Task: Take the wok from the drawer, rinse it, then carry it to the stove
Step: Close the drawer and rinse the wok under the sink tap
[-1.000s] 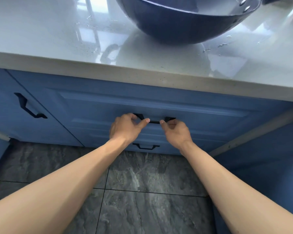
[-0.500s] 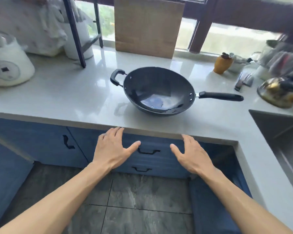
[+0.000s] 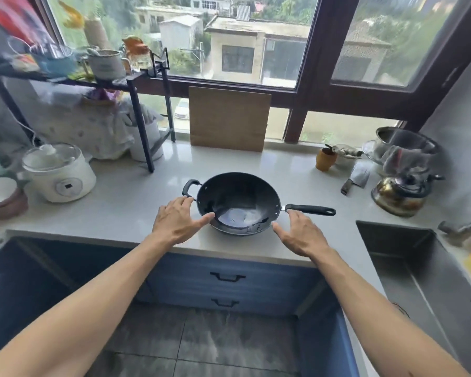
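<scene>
A dark wok [image 3: 237, 205] sits upright on the pale countertop [image 3: 125, 202], with a loop handle at its left and a long black handle [image 3: 310, 209] pointing right. My left hand [image 3: 178, 221] is open beside the wok's left rim, fingers near the loop handle, thumb at the rim. My right hand [image 3: 301, 234] is open just below the long handle, holding nothing. The blue drawer [image 3: 229, 277] under the counter is shut.
A steel sink [image 3: 419, 268] lies to the right, with a kettle [image 3: 400, 194] and cleaver [image 3: 355, 179] behind it. A white cooker [image 3: 57, 175] and a black rack [image 3: 144, 115] stand at the left. A wooden board [image 3: 229, 119] leans on the window.
My hands let go of the drawer handle and rose to the countertop. They now sit on either side of the wok. The view lifted from the drawers to the counter.
</scene>
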A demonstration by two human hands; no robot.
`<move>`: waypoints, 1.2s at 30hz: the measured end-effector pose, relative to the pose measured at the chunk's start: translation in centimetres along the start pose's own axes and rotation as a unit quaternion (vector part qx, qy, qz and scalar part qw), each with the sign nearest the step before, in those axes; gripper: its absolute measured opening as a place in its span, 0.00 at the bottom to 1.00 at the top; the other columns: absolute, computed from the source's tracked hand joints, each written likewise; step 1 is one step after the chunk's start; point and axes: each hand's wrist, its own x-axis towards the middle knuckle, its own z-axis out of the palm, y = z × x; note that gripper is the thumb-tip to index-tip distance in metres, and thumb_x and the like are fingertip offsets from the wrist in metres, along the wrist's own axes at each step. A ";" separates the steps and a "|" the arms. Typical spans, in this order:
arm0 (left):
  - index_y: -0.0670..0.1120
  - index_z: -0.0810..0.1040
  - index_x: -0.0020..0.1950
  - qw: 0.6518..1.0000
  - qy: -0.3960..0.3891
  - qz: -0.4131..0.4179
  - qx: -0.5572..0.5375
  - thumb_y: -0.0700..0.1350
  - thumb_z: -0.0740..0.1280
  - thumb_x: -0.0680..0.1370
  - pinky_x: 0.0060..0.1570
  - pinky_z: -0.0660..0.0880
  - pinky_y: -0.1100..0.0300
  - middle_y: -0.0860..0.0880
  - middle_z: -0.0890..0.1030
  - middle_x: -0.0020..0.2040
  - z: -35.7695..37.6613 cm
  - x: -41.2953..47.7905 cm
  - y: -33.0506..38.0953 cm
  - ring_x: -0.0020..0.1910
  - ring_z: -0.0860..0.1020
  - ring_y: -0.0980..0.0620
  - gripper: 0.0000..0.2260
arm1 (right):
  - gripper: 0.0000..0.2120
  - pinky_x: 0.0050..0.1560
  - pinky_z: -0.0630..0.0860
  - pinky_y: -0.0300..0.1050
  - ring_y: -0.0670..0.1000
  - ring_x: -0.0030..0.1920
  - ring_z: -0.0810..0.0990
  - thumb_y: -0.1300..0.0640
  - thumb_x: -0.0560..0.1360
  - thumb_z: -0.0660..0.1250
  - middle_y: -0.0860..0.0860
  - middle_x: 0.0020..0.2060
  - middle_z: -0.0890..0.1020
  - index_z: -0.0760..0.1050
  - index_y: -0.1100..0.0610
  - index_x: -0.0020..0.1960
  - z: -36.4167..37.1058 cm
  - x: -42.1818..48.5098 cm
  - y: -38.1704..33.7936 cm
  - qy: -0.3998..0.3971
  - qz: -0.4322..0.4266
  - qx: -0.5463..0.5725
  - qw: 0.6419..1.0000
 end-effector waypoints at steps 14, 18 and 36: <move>0.57 0.80 0.70 0.997 -0.070 0.010 0.012 0.77 0.62 0.74 0.64 0.77 0.46 0.51 0.81 0.69 3.5 20.8 -4.7 0.66 0.81 0.45 0.34 | 0.33 0.70 0.74 0.59 0.59 0.70 0.77 0.32 0.80 0.58 0.55 0.70 0.80 0.74 0.56 0.71 3.0 18.0 3.0 -0.065 0.071 -0.050 0.994; 0.53 0.79 0.72 0.995 -0.090 -0.002 0.041 0.78 0.66 0.72 0.63 0.77 0.48 0.52 0.79 0.71 5.9 26.1 -6.3 0.68 0.80 0.46 0.38 | 0.32 0.68 0.74 0.58 0.59 0.69 0.77 0.32 0.79 0.58 0.54 0.67 0.81 0.76 0.56 0.69 4.5 21.7 4.2 -0.085 0.106 -0.061 0.989; 0.54 0.78 0.68 0.983 -0.152 -0.073 -0.072 0.55 0.78 0.72 0.45 0.86 0.51 0.56 0.82 0.56 11.0 30.9 -7.5 0.24 0.85 0.54 0.26 | 0.24 0.46 0.74 0.50 0.55 0.47 0.80 0.32 0.77 0.61 0.50 0.45 0.85 0.82 0.51 0.45 7.4 24.3 10.5 -0.186 0.108 -0.083 0.973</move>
